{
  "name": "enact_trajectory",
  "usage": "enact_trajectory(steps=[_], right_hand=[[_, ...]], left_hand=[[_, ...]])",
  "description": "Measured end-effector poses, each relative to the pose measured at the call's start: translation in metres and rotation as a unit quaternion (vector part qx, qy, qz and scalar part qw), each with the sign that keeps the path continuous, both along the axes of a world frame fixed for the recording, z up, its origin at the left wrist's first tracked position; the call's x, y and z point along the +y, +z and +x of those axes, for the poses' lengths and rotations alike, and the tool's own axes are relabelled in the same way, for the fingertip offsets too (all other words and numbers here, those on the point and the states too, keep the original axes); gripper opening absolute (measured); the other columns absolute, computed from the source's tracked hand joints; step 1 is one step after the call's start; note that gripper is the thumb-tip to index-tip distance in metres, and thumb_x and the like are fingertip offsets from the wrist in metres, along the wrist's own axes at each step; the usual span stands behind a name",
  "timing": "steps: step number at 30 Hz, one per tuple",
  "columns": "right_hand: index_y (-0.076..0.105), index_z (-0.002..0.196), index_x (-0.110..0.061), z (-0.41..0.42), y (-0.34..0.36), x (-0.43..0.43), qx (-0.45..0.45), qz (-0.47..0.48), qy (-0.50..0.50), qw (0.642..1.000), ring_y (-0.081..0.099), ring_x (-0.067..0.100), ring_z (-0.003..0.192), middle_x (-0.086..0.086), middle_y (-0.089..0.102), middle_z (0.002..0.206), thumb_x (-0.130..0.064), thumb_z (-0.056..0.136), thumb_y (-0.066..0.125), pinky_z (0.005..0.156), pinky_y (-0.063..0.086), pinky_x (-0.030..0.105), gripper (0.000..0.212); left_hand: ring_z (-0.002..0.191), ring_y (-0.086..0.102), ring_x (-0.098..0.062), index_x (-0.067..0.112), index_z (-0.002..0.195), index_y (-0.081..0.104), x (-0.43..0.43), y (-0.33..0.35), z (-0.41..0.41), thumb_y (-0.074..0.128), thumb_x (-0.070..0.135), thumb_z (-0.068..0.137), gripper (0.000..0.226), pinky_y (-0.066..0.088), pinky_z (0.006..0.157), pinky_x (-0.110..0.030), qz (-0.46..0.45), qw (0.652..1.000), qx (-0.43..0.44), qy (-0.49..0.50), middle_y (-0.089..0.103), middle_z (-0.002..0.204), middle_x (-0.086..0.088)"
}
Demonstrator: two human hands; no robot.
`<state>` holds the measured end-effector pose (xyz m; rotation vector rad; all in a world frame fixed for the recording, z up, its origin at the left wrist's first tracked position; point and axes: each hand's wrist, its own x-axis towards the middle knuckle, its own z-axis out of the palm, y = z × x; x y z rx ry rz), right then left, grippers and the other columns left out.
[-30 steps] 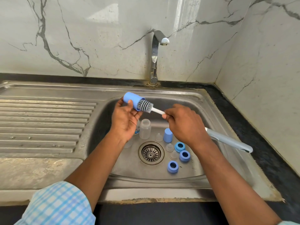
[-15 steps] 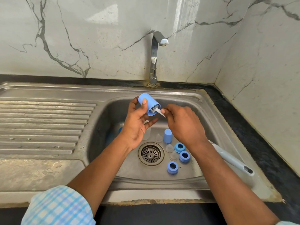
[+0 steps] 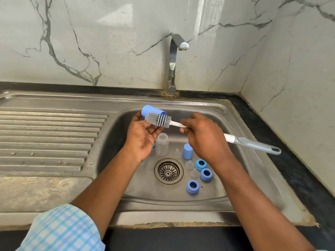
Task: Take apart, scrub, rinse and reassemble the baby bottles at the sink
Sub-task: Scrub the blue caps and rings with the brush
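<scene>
My left hand (image 3: 142, 135) holds a blue bottle cap (image 3: 151, 111) above the sink basin (image 3: 226, 180). My right hand (image 3: 203, 136) grips the white shaft of a grey bottle brush (image 3: 159, 120), whose bristle head lies across the front of the cap, outside it. In the basin stand a clear bottle (image 3: 161, 144) and another blue cap (image 3: 187, 151). Three blue collar rings (image 3: 206, 174) and several clear teats (image 3: 189, 164) lie right of the drain (image 3: 168, 171).
The tap (image 3: 175, 64) rises behind the basin, with no water running. A ribbed steel drainboard (image 3: 49, 138) spreads to the left. Dark counter (image 3: 290, 160) and marble walls close off the right side. The brush handle (image 3: 259, 146) sticks out over the basin's right rim.
The brush head, half a second ago pushed inside the cap, has come out and now lies along the cap's outside. My left hand has shifted back left with the cap.
</scene>
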<state>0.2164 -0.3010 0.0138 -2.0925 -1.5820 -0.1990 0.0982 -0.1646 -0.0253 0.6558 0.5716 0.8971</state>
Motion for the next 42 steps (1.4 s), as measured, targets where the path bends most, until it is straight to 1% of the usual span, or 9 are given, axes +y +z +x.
enact_trajectory(steps=[5,8,13,17,21,24,28,37,42], right_hand=[[0.073,0.112,-0.024,0.002,0.004,-0.003,0.005,-0.001,-0.032,0.999,0.062,0.024,0.088,0.0,0.067,0.096,-0.026,0.096,0.06,0.072,0.048,0.035,0.021],[0.074,0.11,-0.026,0.006,0.002,-0.005,0.018,-0.026,-0.063,0.998,0.063,0.025,0.083,0.001,0.07,0.09,-0.028,0.095,0.061,0.072,0.05,0.036,0.019],[0.073,0.109,-0.027,0.003,0.003,-0.005,0.026,-0.032,-0.06,0.997,0.064,0.023,0.085,-0.002,0.071,0.093,-0.028,0.095,0.062,0.075,0.052,0.037,0.018],[0.074,0.112,-0.024,0.002,0.003,-0.004,0.018,-0.01,-0.057,0.998,0.063,0.023,0.088,0.0,0.07,0.097,-0.026,0.095,0.063,0.075,0.051,0.036,0.02],[0.074,0.111,-0.022,0.004,0.002,-0.003,0.008,0.003,-0.062,0.998,0.062,0.023,0.091,-0.001,0.067,0.098,-0.025,0.092,0.066,0.077,0.051,0.039,0.021],[0.074,0.112,-0.023,0.006,0.002,-0.004,0.003,-0.006,-0.067,0.998,0.062,0.021,0.092,-0.002,0.066,0.102,-0.026,0.092,0.067,0.077,0.051,0.038,0.021],[0.075,0.109,-0.021,0.007,0.003,-0.005,0.01,0.0,-0.063,0.998,0.062,0.019,0.092,-0.004,0.069,0.101,-0.023,0.09,0.07,0.07,0.041,0.029,0.02],[0.075,0.111,-0.021,0.009,0.008,-0.008,0.012,0.005,-0.087,0.996,0.063,0.024,0.09,0.0,0.071,0.098,-0.022,0.092,0.067,0.07,0.043,0.031,0.021],[0.074,0.112,-0.022,0.004,0.006,-0.006,0.008,-0.011,-0.075,0.997,0.064,0.022,0.092,-0.001,0.071,0.101,-0.024,0.092,0.067,0.076,0.051,0.036,0.021]], left_hand=[[0.086,0.072,-0.022,0.002,0.135,0.05,0.008,-0.001,-0.003,0.048,0.004,0.1,0.035,0.06,0.081,-0.035,-0.034,0.999,-0.029,0.026,0.071,0.098,-0.014],[0.09,0.072,-0.024,0.005,0.132,0.05,0.004,0.001,-0.004,0.048,0.006,0.101,0.032,0.059,0.082,-0.037,-0.046,0.998,-0.047,0.014,0.07,0.102,-0.015],[0.078,0.074,-0.023,0.012,0.125,0.049,-0.003,0.004,0.0,0.043,-0.001,0.101,0.029,0.062,0.072,-0.037,-0.051,0.997,-0.065,-0.001,0.068,0.101,-0.015],[0.086,0.07,-0.02,0.02,0.119,0.057,-0.007,0.003,0.0,0.055,0.013,0.098,0.023,0.058,0.081,-0.037,0.021,1.0,0.016,-0.014,0.07,0.1,-0.006],[0.077,0.065,-0.012,0.027,0.105,0.062,-0.011,0.002,0.001,0.066,0.034,0.09,0.017,0.048,0.07,-0.029,0.071,0.994,0.081,-0.009,0.072,0.082,0.006],[0.072,0.07,-0.013,0.019,0.122,0.055,-0.008,0.0,0.001,0.071,0.024,0.088,0.038,0.056,0.066,-0.027,0.06,0.994,0.088,0.009,0.075,0.078,0.002],[0.071,0.073,-0.015,0.008,0.135,0.05,0.002,-0.001,-0.002,0.068,0.012,0.09,0.049,0.061,0.065,-0.029,0.027,0.997,0.063,0.046,0.073,0.088,-0.005],[0.081,0.075,-0.018,0.013,0.136,0.051,0.01,-0.002,-0.005,0.06,0.01,0.096,0.042,0.061,0.067,-0.03,0.0,0.998,0.044,0.055,0.071,0.111,-0.014],[0.081,0.075,-0.021,0.016,0.135,0.053,-0.001,0.0,0.001,0.058,0.004,0.095,0.041,0.061,0.067,-0.032,0.012,0.999,0.038,0.011,0.073,0.1,-0.012]])
